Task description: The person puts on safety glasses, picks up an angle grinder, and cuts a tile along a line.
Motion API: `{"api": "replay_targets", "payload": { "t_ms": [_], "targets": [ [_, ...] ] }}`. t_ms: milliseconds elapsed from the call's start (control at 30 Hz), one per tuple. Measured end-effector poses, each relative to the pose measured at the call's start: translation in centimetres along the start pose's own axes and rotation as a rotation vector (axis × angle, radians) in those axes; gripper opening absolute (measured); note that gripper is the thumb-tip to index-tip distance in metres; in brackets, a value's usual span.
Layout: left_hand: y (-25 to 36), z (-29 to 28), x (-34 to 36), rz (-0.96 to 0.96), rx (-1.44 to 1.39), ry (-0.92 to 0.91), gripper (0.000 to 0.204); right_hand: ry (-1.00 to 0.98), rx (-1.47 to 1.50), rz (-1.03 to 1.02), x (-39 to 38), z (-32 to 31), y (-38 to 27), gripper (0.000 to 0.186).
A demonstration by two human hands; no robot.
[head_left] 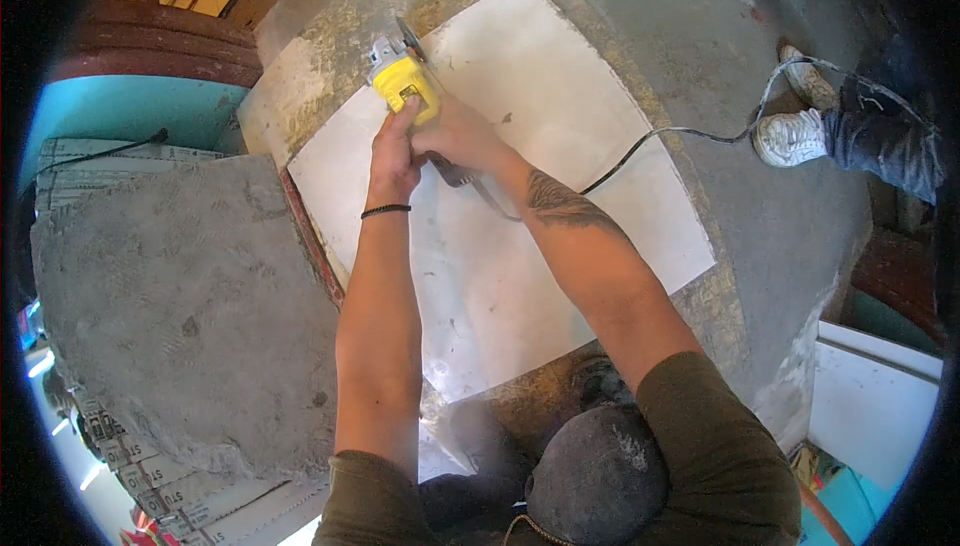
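In the head view, we are holding a yellow grinder [406,84] in the upper middle of the frame, the fingers of our left hand [397,153] and right hand [462,134] clamping around it, while a white sheet [560,116] is lying beneath our arms.

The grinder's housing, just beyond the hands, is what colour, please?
The grinder's housing is bright yellow; it shows in the head view.

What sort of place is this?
Likely a workshop or building site: the left hand and right hand grip a yellow angle grinder over a white sheet, with a power cord trailing away and a rough grey surface alongside.
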State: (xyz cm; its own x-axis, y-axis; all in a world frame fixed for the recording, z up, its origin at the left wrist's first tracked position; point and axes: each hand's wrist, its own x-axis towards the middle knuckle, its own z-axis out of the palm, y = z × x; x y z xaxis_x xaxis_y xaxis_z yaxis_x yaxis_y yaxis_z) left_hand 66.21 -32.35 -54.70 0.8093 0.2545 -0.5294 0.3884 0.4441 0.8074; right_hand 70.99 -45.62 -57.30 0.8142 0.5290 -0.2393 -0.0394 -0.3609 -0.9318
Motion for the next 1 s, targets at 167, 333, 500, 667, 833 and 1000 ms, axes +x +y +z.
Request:
{"api": "replay_targets", "payload": {
  "t_ms": [167, 333, 500, 667, 833, 1000],
  "targets": [
    [-0.5, 1.8, -1.6, 0.026, -0.028, 0.035, 0.046, 0.017, 0.096, -0.061, -0.5, -0.2, 1.4, 0.078],
    [-0.7, 1.2, -2.4, 0.05, -0.019, 0.038, 0.045, 0.026, 0.094, -0.043, -2.0, -0.1, 0.4, 0.077],
    [-0.9, 2.3, -2.6, 0.051, -0.038, 0.059, 0.044, 0.0, 0.083, -0.016, -1.8, -0.4, 1.0, 0.078],
    [-0.5, 1.3, -2.1, 0.063, 0.006, 0.041, 0.043, 0.046, 0.073, -0.051, -1.7, 0.0, 0.4, 0.065],
    [-0.4, 1.5, -1.8, 0.04, -0.002, 0.071, 0.041, 0.092, 0.05, -0.08, -1.1, 0.1, 0.8, 0.05],
    [-0.2, 1.3, -1.6, 0.006, 0.007, 0.098, 0.042, 0.08, 0.028, -0.052, -0.8, 0.2, 0.9, 0.047]
  ]
}}
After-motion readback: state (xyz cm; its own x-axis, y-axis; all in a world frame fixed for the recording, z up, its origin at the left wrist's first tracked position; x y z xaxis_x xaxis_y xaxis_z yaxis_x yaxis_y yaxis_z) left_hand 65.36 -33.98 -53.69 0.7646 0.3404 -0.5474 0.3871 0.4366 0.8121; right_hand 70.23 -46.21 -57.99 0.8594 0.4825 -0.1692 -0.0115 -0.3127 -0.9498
